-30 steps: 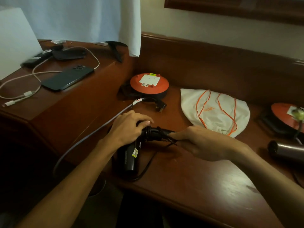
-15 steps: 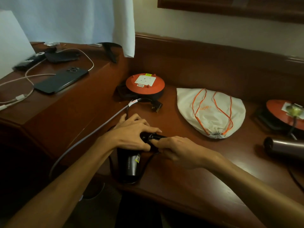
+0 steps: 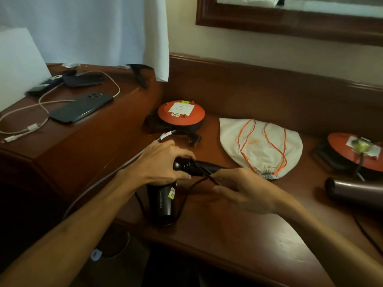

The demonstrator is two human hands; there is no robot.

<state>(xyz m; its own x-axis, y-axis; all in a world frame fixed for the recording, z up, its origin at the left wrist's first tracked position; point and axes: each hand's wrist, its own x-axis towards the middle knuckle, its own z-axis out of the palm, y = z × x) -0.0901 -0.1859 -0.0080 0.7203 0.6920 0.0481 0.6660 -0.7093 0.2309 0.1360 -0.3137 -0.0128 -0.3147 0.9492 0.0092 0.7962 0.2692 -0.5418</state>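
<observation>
dryer lies on desk, near edge, left of centre | your left hand grips its body, right hand pinches the cord just beside it | risk: a slack loop slips off, or your pull drags the dryer over the near edge

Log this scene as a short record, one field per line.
Work: black hair dryer lying on the desk, its cord being handled
Left hand: grips the hair dryer where body meets handle
Right hand: pinches the cord beside the handle
Behind: orange cable reel, white drawstring bag
Far right: second hair dryer
Raised shelf, left: phone, white cable
</observation>
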